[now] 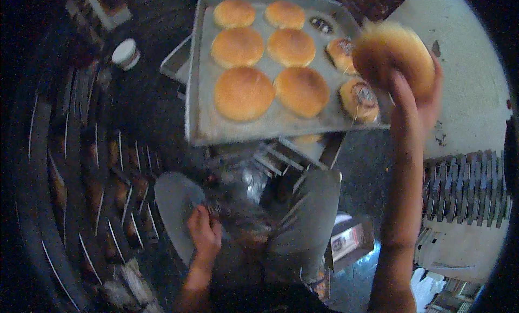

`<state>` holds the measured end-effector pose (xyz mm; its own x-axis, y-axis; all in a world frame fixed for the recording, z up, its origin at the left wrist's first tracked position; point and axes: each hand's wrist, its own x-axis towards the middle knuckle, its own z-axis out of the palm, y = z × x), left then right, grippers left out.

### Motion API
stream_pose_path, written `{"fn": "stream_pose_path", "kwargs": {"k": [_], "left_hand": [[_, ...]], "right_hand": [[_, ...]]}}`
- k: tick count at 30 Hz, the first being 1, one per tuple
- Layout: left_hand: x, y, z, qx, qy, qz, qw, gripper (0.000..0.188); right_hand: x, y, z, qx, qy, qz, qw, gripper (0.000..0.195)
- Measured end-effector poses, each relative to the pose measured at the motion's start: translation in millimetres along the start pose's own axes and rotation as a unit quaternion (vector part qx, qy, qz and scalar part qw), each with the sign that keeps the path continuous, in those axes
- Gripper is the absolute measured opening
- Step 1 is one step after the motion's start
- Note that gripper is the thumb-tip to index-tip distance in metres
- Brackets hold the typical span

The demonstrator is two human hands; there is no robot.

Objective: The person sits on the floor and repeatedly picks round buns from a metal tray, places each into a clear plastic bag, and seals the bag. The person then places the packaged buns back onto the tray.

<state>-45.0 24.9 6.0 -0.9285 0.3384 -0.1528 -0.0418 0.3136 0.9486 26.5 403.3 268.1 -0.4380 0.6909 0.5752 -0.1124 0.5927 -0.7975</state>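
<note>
A round golden bread bun (399, 57) is in my right hand (417, 90), raised over the right side of a metal baking tray (227, 134). On the tray sit several large round buns (244, 94) in two columns, and two smaller rolls with dark, glossy tops (363, 98) at its right. A dark residue mark (321, 25) shows near the tray's upper right. Low over my left thigh, my left hand (206, 232) pinches the edge of a clear plastic bag (251, 183). The bag lies between my knees; its contents are blurred.
Racks with stacked trays (97, 191) stand at the left. A white-lidded tub (125, 53) is at the upper left. Below the baking tray is another tray (176, 65). A pale wall (466, 90) rises at the right, beside stacked dark slatted items (466, 187). An open box (352, 240) sits at lower right.
</note>
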Motion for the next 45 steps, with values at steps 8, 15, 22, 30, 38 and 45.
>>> {"fn": "stream_pose_path", "kwargs": {"k": [8, 15, 22, 30, 38, 45], "left_hand": [[-11.2, 47.6, -5.2, -0.207, -0.096, -0.084, 0.97, 0.018], [-26.7, 62.0, -3.1, -0.006, -0.23, 0.171, 0.958, 0.013], [-52.1, 86.5, 14.1, -0.48, -0.452, -0.153, 0.737, 0.078], [-68.0, 152.0, 28.7, -0.494, -0.444, 0.037, 0.747, 0.104], [-68.5, 122.7, 45.7, -0.444, -0.446, 0.093, 0.772, 0.117], [-67.0, 101.5, 50.6, -0.473, -0.417, -0.05, 0.774, 0.088]], "right_hand": [[-307.2, -26.3, -6.6, 0.315, 0.091, 0.43, 0.841, 0.054], [-341.5, -47.1, -42.5, 0.366, -0.007, 0.566, 0.739, 0.056], [-328.8, -92.5, -26.9, -0.057, -0.162, 0.111, 0.979, 0.052], [-334.8, -96.9, 10.8, -0.188, -0.173, -0.055, 0.965, 0.062], [-336.0, -77.7, 27.6, -0.15, -0.135, 0.011, 0.979, 0.063], [-318.7, -69.4, 36.4, -0.196, -0.17, 0.055, 0.964, 0.068]]}}
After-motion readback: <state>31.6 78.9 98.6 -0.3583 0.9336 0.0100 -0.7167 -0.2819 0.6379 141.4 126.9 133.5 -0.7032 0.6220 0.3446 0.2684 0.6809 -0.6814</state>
